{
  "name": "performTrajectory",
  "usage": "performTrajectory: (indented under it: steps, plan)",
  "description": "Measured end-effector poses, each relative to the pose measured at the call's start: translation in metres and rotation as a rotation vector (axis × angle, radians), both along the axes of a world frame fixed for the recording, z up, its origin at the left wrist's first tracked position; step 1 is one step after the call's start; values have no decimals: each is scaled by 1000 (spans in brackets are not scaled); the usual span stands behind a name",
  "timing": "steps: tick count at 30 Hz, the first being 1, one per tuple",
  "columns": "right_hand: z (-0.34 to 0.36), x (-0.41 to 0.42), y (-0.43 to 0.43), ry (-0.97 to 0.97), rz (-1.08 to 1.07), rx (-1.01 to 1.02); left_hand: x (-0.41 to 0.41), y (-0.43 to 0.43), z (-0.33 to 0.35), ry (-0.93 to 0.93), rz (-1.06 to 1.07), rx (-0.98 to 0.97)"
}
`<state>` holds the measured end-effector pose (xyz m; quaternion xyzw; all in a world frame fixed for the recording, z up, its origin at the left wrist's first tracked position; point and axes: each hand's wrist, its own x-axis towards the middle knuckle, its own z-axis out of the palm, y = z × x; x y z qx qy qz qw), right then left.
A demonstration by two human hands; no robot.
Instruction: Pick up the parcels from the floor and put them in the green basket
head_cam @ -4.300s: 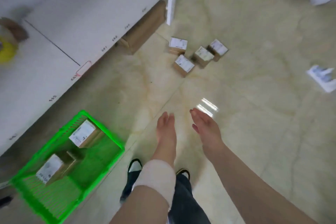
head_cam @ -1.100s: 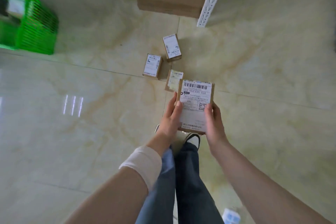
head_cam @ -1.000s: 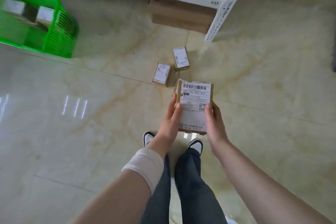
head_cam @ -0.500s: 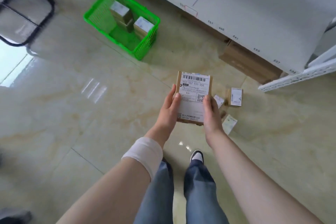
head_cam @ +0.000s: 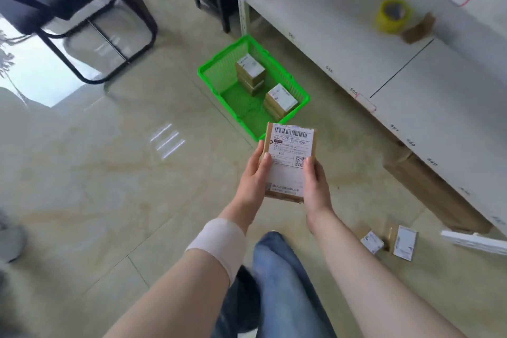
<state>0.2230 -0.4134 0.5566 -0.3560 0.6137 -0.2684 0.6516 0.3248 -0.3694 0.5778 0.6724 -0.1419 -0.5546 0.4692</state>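
Observation:
A brown cardboard parcel (head_cam: 288, 156) with a white barcode label is held flat between my left hand (head_cam: 253, 177) and my right hand (head_cam: 315, 184), each gripping one long side. It hovers just short of the near corner of the green basket (head_cam: 216, 78), which stands on the floor ahead. Inside the basket a stack of parcels (head_cam: 250, 71) sits near the far side and another parcel (head_cam: 281, 100) leans at the right wall. Two small parcels (head_cam: 371, 241) (head_cam: 403, 241) lie on the floor behind me to the right.
A white shelf unit (head_cam: 384, 57) runs along the right, with a yellow tape roll (head_cam: 392, 15) on it and a long brown box (head_cam: 436, 192) under it. A black-framed chair (head_cam: 79, 8) stands at the upper left. My legs in blue jeans (head_cam: 285, 288) show below.
I have turned and walked towards the basket with the parcel held in both hands. The basket now lies straight ahead and close; the floor parcels have dropped to the lower right.

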Motion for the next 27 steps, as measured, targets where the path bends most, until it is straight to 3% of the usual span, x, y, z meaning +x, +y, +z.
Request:
performTrajectory:
  steps: [7, 14, 27]
  plan:
    - [-10, 119, -62, 14, 23, 37, 122, -65, -14, 12, 8, 7]
    - [-66, 216, -125, 34, -58, 81, 228, -140, -76, 84, -81, 8]
    - [-214, 292, -241, -62, -269, 268, 308, -299, -214, 81, -307, 217]
